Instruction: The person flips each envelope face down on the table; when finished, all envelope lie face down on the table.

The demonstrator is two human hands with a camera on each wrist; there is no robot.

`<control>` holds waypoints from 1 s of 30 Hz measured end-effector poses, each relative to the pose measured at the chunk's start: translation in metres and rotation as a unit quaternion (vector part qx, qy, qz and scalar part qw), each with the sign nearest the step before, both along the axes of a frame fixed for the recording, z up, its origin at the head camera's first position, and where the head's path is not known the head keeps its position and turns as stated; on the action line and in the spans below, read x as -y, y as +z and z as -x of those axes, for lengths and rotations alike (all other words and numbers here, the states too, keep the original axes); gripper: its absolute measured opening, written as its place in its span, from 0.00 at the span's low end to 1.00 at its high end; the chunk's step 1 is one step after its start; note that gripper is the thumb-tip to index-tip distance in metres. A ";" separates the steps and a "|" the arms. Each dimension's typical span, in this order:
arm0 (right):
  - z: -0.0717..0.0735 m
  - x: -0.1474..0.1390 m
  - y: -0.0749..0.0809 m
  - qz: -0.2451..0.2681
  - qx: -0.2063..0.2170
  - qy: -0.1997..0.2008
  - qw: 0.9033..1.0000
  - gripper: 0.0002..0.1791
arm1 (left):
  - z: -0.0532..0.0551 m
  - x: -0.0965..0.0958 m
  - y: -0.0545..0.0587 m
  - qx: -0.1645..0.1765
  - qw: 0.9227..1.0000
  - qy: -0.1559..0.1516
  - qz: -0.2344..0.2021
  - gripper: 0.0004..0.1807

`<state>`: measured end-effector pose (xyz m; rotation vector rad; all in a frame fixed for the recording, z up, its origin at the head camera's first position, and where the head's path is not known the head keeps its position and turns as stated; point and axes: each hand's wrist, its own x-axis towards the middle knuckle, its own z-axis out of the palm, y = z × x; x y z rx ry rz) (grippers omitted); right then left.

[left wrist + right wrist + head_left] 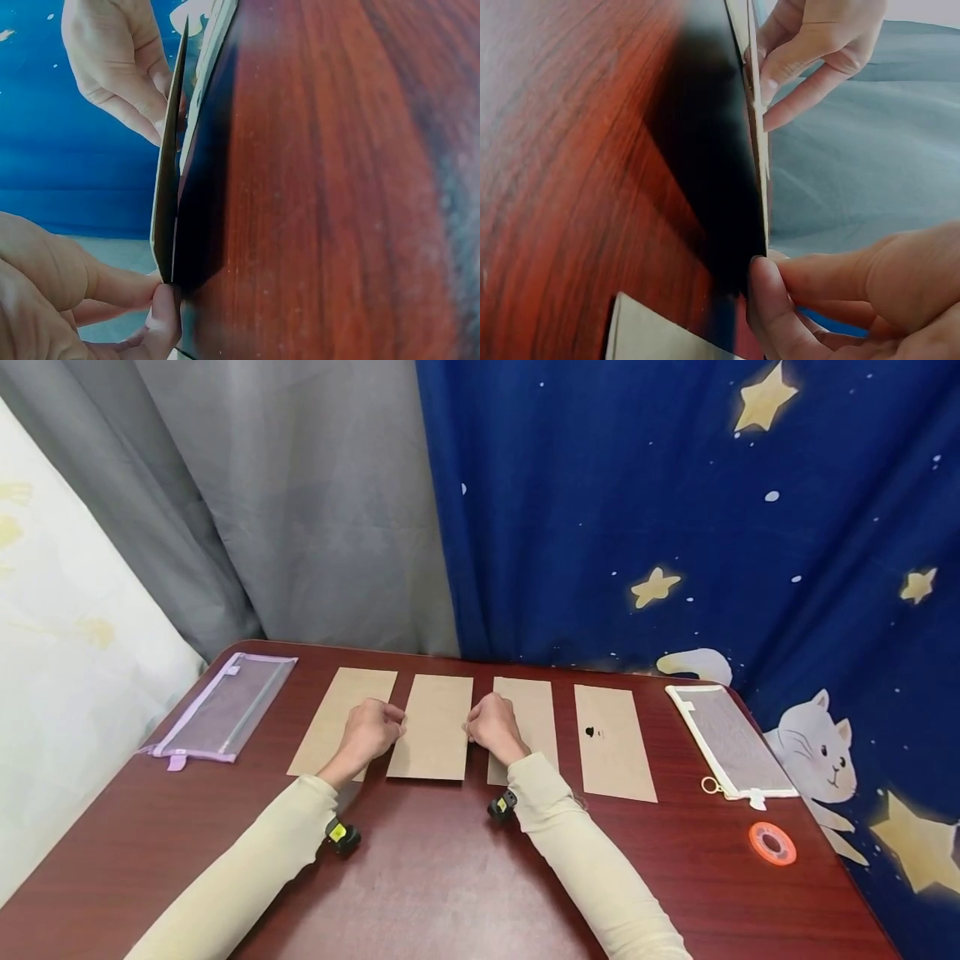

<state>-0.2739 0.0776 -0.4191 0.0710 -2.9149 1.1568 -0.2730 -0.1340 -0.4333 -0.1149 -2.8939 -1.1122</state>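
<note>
Shows, just below frame centre, a brown card [430, 727] pinched at opposite edges by left hand [370, 728] and right hand [493, 724] above the table [431, 877], apt to bow if squeezed inward or slip if gripped unevenly.

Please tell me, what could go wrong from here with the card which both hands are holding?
The card is raised from the table and pinched at its sides by the left hand and right hand, so it might slip and drop. It looks thin, so pushing inward may bend it. In the head view, the hands overlap the card to its left and the card to its right, so they could nudge these.
</note>
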 end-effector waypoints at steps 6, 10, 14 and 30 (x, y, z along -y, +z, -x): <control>0.001 -0.002 -0.002 -0.019 0.008 0.002 1.000 0.09 | 0.000 -0.005 -0.002 -0.023 0.999 -0.012 0.021 0.11; 0.002 -0.002 -0.003 -0.018 0.019 0.000 1.000 0.09 | -0.002 -0.010 -0.001 -0.025 0.999 -0.007 0.037 0.11; 0.004 -0.003 -0.002 -0.028 0.010 -0.004 1.000 0.19 | -0.003 -0.014 0.001 -0.028 0.998 -0.010 0.053 0.13; -0.006 -0.086 0.030 -0.039 -0.022 0.031 0.998 0.15 | -0.002 -0.040 0.032 0.116 0.989 -0.047 -0.073 0.22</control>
